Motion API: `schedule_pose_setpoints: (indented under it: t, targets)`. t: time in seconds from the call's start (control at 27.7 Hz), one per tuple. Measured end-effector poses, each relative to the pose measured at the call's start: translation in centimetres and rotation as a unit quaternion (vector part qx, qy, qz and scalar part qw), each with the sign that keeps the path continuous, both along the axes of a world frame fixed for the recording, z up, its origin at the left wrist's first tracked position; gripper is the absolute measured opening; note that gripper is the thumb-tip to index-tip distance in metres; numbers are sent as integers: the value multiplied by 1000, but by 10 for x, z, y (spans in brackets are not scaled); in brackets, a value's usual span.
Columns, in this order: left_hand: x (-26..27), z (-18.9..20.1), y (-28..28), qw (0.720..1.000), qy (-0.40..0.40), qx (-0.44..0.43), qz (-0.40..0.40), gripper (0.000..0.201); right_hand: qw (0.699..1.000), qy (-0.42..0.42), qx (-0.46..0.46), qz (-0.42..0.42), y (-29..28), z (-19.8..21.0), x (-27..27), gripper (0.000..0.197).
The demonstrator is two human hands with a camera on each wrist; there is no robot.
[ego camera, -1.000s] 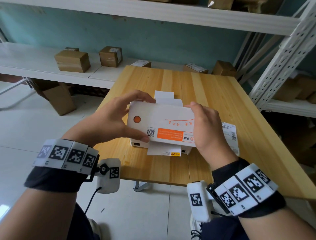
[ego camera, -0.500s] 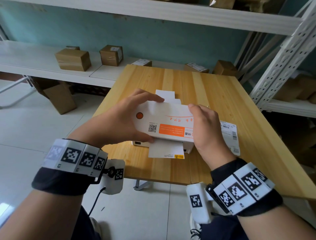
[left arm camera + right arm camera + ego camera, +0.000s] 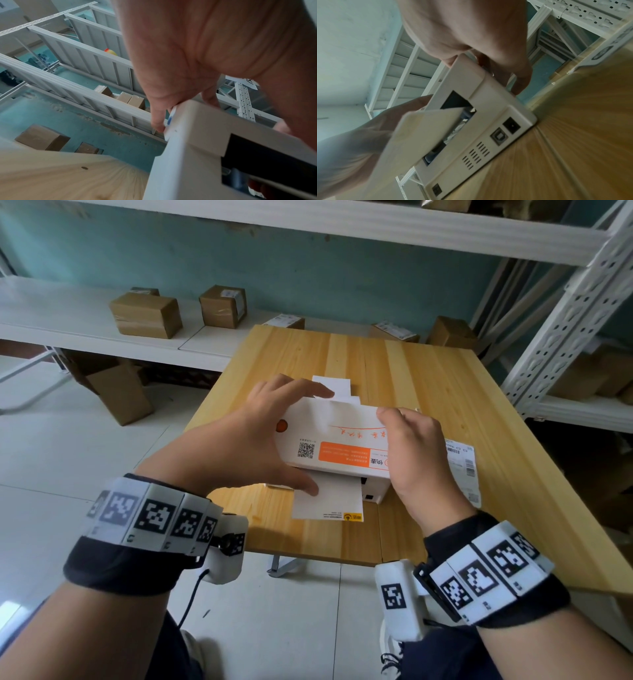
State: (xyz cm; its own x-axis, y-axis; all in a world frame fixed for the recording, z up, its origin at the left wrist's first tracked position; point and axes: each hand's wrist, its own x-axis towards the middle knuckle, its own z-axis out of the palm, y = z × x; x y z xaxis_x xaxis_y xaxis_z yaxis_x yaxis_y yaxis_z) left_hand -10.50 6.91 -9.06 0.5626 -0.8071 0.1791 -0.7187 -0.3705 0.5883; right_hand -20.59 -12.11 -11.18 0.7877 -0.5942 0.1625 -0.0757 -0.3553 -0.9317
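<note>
A white label printer (image 3: 375, 482) stands near the front edge of the wooden table (image 3: 428, 378). Its lid (image 3: 342, 436) carries an orange panel and a QR code and is tilted slightly up. My left hand (image 3: 246, 440) grips the lid's left end, fingers over the far edge and thumb on the near side. My right hand (image 3: 418, 453) grips the right end, with its fingers curled over the lid's edge in the right wrist view (image 3: 518, 75). White paper (image 3: 329, 501) sticks out of the near slot, and another strip of paper (image 3: 332, 385) shows beyond the lid.
A printed shipping label (image 3: 466, 470) lies on the table to the right of the printer. Several cardboard boxes (image 3: 145, 314) sit on the white shelf behind the table. A metal rack (image 3: 561, 326) stands at the right. Another box (image 3: 120, 392) is on the floor at the left.
Both hands have lowered the lid, which stood tilted up towards me and now lies nearly flat. My left thumb has slid down onto the paper at the near slot.
</note>
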Motion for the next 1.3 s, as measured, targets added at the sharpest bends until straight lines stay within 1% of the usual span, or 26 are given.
schedule_pose_setpoints:
  t: [0.07, 0.14, 0.29, 0.43, 0.51, 0.58, 0.65, 0.69, 0.72, 0.79, 0.83, 0.94, 1.05, 1.12, 1.19, 1.23, 1.3]
  targets:
    - [1, 0, 0, 1000, -11, -2, 4, 99, 1000, -2, 1, 4, -1, -1, 1, 45]
    - [2, 0, 0, 1000, -20, 5, 7, 94, 1000, -3, 1, 5, -1, -1, 1, 46]
    - [4, -1, 1, 1000, -23, 6, 9, 90, 1000, 2, -7, 0, 0, 1, -1, 42]
    - [1, -1, 3, 1000, -12, -23, 13, 84, 998, -4, -67, -10, -1, 4, -5, 26]
    - [0, 1, 3, 999, -3, -29, 14, 81, 992, -12, -124, -7, -4, 9, -11, 30]
    - [-1, 1, 3, 999, -1, -31, 16, 80, 986, -29, -162, 27, -8, 15, -18, 29]
    - [-1, 0, 3, 999, 0, -32, 17, 79, 982, -20, -163, 91, -7, 19, -25, 31]
    - [-1, 0, 3, 999, -1, -31, 16, 78, 976, -2, -176, 126, -7, 20, -28, 36]
    - [-1, 1, 3, 999, -3, -31, 14, 76, 965, 18, -209, 156, -6, 21, -31, 44]
    - [0, 2, 2, 999, -1, -40, 5, 67, 934, 54, -292, 200, -2, 23, -36, 55]
    - [0, 2, 2, 999, 0, -48, -1, 62, 917, 69, -326, 218, 1, 24, -39, 57]
    - [0, 0, 2, 999, -12, -50, -10, 59, 863, 110, -419, 259, 8, 26, -43, 59]
    - [2, -4, 0, 997, -22, -64, -25, 59, 835, 126, -463, 268, 15, 26, -43, 56]
    - [4, -6, 0, 997, -24, -65, -28, 60, 817, 131, -484, 284, 16, 26, -41, 44]
    - [4, -6, 0, 998, -20, -63, -22, 61, 808, 136, -489, 298, 15, 26, -38, 31]
    - [5, -7, 0, 998, -18, -63, -19, 62, 812, 137, -480, 302, 14, 26, -38, 27]
    - [5, -7, 0, 998, -14, -63, -17, 64, 831, 130, -449, 302, 13, 27, -37, 24]
